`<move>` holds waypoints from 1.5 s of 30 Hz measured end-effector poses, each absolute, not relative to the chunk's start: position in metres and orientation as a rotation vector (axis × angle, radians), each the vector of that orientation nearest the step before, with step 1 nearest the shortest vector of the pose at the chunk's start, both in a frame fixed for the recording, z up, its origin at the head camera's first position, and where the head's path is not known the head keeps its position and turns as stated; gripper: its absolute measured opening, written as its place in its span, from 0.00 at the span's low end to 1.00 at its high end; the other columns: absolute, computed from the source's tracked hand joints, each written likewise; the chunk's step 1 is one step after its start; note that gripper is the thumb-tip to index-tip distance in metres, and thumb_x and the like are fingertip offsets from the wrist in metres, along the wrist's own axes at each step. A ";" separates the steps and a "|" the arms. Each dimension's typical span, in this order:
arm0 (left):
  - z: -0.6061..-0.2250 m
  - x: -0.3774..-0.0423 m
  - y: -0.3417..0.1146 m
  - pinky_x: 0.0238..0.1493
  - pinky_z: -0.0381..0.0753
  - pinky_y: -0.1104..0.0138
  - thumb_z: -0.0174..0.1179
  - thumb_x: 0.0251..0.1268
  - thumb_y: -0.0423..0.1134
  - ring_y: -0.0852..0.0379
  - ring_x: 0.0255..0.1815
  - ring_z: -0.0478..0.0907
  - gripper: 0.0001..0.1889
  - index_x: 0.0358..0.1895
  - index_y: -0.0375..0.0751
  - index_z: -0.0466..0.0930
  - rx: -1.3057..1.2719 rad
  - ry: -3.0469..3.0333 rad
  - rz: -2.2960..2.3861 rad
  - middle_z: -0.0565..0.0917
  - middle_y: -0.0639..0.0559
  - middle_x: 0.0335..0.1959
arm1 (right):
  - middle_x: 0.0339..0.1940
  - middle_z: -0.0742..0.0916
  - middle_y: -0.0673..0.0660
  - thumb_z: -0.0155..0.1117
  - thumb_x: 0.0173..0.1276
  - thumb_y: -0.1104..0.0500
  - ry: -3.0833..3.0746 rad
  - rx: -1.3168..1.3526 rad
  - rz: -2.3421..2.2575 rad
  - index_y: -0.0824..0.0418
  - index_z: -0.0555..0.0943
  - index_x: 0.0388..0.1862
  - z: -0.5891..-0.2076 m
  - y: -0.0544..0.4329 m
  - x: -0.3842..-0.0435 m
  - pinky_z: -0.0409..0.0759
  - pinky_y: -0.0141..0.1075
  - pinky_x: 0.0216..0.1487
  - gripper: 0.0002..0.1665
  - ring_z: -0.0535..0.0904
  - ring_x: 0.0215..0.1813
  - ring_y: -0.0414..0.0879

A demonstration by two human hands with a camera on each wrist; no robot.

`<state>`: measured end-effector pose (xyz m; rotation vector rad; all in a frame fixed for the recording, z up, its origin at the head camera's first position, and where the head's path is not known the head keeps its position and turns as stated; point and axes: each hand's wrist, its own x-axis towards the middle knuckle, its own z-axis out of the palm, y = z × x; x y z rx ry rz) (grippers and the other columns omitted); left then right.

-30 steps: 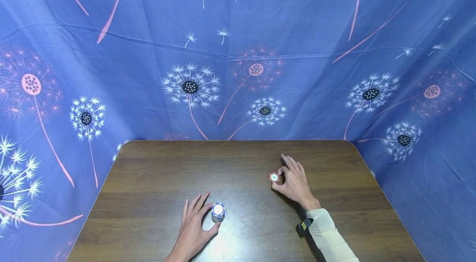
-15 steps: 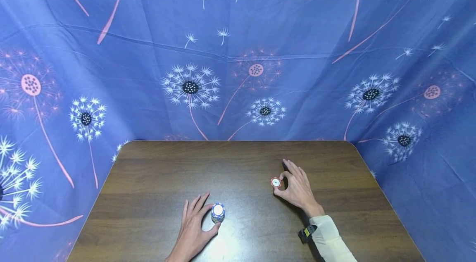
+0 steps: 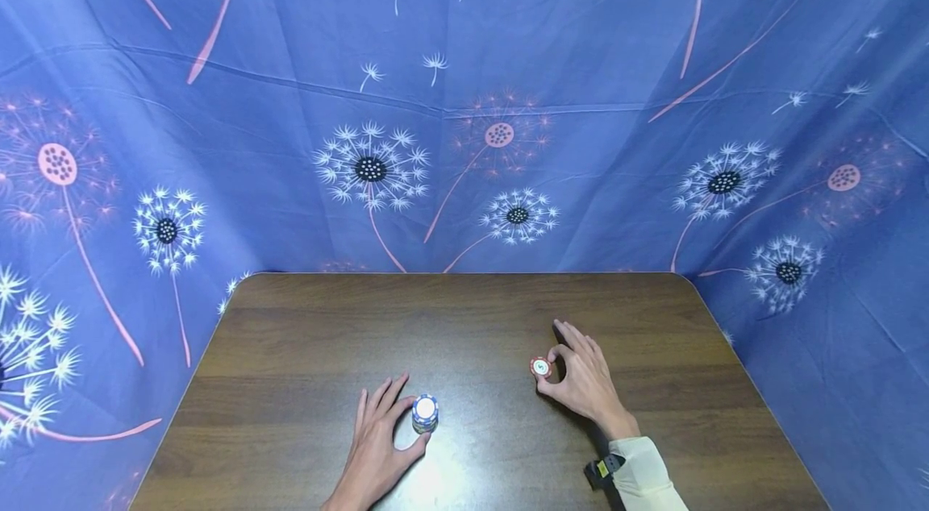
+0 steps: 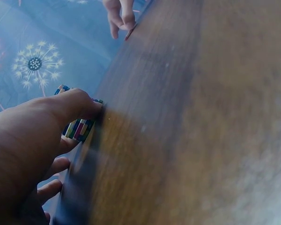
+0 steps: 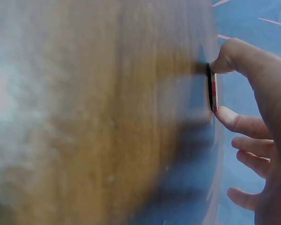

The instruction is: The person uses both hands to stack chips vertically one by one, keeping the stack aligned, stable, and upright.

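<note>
A short stack of poker chips (image 3: 426, 413) stands on the table left of centre, a blue-and-white chip on top. My left hand (image 3: 375, 446) holds it between thumb and index finger, the other fingers spread. The left wrist view shows the stack's striped, many-coloured side (image 4: 77, 130) partly behind the thumb. Farther back and to the right, my right hand (image 3: 586, 384) pinches a single red-and-white poker chip (image 3: 540, 367) by its edges. That chip (image 5: 213, 89) lies flat, on or just over the tabletop; I cannot tell which.
The brown wood-grain table (image 3: 348, 326) has rounded far corners. A blue cloth (image 3: 610, 76) printed with dandelions hangs behind it and along both sides. A bright glare spot lies near the front. A black device (image 3: 604, 471) is strapped at the right wrist.
The right hand has moved a little nearer to me and slightly right, bringing the red-and-white poker chip along. The left hand and the stack have stayed in place.
</note>
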<state>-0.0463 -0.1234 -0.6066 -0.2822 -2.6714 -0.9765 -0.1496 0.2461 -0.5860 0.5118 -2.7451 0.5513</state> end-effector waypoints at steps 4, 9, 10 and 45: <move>-0.607 -0.046 -0.124 0.79 0.51 0.31 0.84 0.45 0.45 0.36 0.77 0.69 0.26 0.50 0.43 0.89 -0.282 -2.670 -0.983 0.78 0.45 0.76 | 0.75 0.79 0.68 0.81 0.46 0.49 -2.735 0.523 0.566 0.53 0.80 0.29 -0.585 0.245 -0.144 0.70 0.69 0.72 0.19 0.73 0.76 0.70; -0.606 -0.046 -0.125 0.78 0.51 0.30 0.84 0.45 0.45 0.35 0.77 0.69 0.26 0.50 0.42 0.89 -0.285 -2.669 -0.983 0.77 0.44 0.76 | 0.74 0.80 0.68 0.82 0.45 0.49 -2.706 0.549 0.582 0.53 0.80 0.29 -0.585 0.242 -0.138 0.71 0.68 0.71 0.19 0.73 0.76 0.70; -0.606 -0.046 -0.125 0.78 0.51 0.30 0.84 0.45 0.45 0.35 0.77 0.69 0.26 0.50 0.42 0.89 -0.285 -2.670 -0.986 0.77 0.44 0.76 | 0.74 0.80 0.68 0.82 0.45 0.49 -2.700 0.553 0.583 0.53 0.80 0.29 -0.585 0.241 -0.137 0.71 0.68 0.71 0.19 0.73 0.76 0.70; -0.605 -0.047 -0.124 0.76 0.53 0.29 0.83 0.44 0.45 0.34 0.75 0.71 0.26 0.50 0.42 0.89 -0.322 -2.630 -0.959 0.79 0.44 0.75 | 0.79 0.76 0.64 0.81 0.50 0.43 -2.663 1.019 0.613 0.52 0.82 0.34 -0.547 0.122 -0.116 0.68 0.63 0.79 0.21 0.70 0.80 0.63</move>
